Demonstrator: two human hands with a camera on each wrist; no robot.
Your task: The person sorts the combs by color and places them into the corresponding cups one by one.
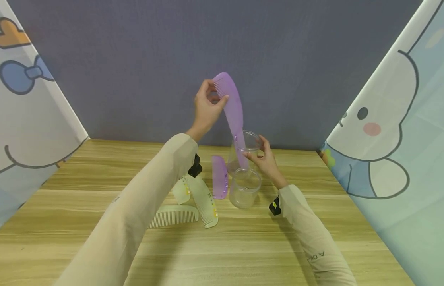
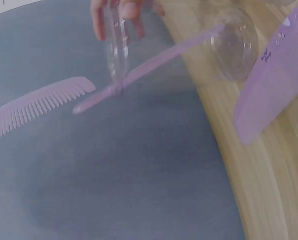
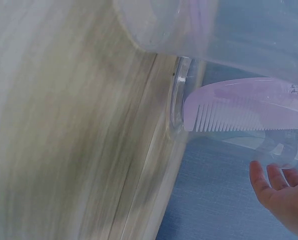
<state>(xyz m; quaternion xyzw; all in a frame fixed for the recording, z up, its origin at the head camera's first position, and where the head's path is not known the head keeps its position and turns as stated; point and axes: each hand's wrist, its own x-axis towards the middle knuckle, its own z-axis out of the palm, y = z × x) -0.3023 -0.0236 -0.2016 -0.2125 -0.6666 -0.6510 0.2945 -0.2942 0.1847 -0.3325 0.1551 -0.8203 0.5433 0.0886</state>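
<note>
My left hand (image 1: 206, 107) pinches a purple comb (image 1: 233, 103) by its toothed side, thumb in front. The comb leans almost upright, its lower end near the rim of the rear clear plastic cup (image 1: 248, 132). Inside that cup stands a second purple comb (image 3: 224, 107), seen edge-on in the left wrist view and poking out past the rim. My right hand (image 1: 267, 162) grips the rear cup near its rim with thumb and fingers. Just in front stands another clear plastic cup (image 1: 243, 196).
Left of the cups, another purple comb (image 1: 219, 178) lies on the wooden table (image 1: 243, 250). Several pale green combs (image 1: 203, 200) lie in a loose group farther left, partly behind my left sleeve. A dark grey panel (image 1: 154, 71) rises behind the table, with cartoon-printed sheets at both sides.
</note>
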